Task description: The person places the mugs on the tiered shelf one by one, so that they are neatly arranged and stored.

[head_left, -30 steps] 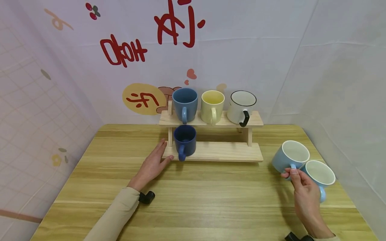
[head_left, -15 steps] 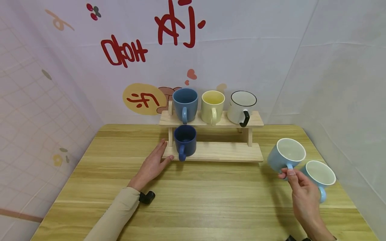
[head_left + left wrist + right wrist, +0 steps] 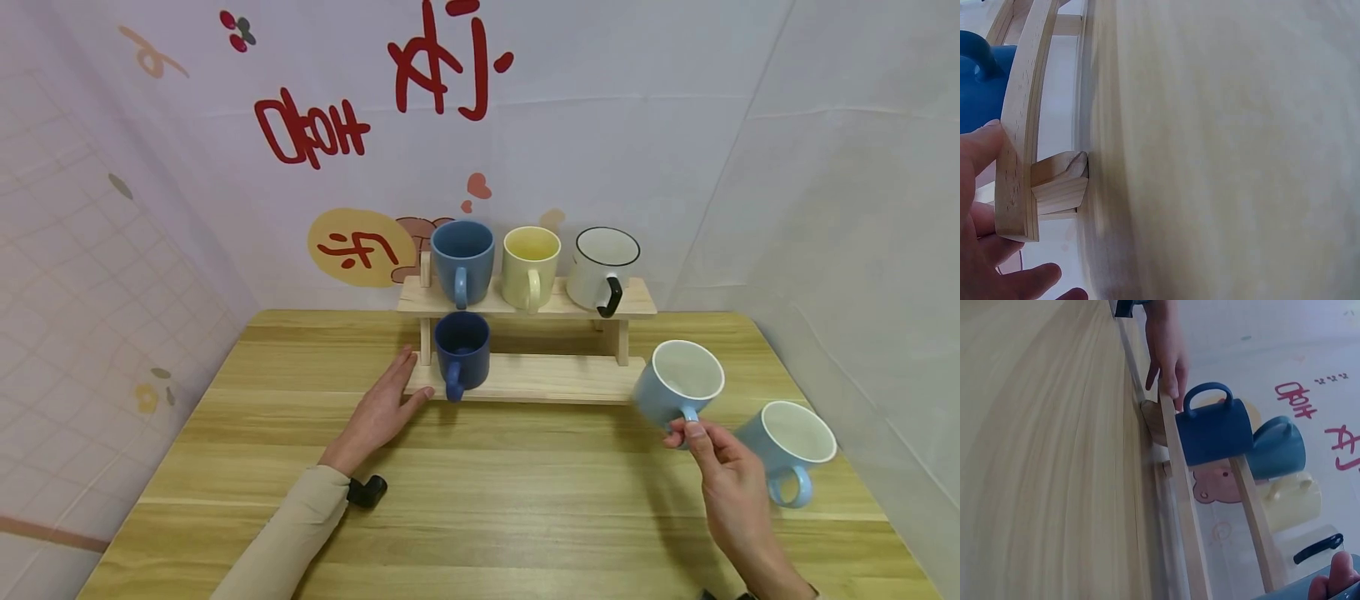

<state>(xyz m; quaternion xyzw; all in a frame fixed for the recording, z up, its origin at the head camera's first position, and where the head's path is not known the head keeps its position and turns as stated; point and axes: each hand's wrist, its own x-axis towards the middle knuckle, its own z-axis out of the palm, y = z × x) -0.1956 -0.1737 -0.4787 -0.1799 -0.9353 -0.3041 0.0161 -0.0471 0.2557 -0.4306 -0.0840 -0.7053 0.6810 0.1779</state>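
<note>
Right hand (image 3: 738,487) is pinching a pale-blue mug (image 3: 663,396) by its handle (image 3: 688,413), likely for shelving, needing level lowering, while left hand (image 3: 377,412), fingers spread, is touching the wooden rack (image 3: 562,378).

In your head view, the rack (image 3: 558,377) stands at centre on the table (image 3: 487,508): three mugs (image 3: 517,279) above, one lower mug (image 3: 472,367) at left. Your left hand (image 3: 378,412) touches its left end; at right, your right hand (image 3: 731,492) holds another mug (image 3: 660,398), left of the last mug (image 3: 767,448).

2 pale-blue mugs (image 3: 658,402) have white insides, the white mug (image 3: 588,285) a black rim and black handle (image 3: 612,296).
</note>
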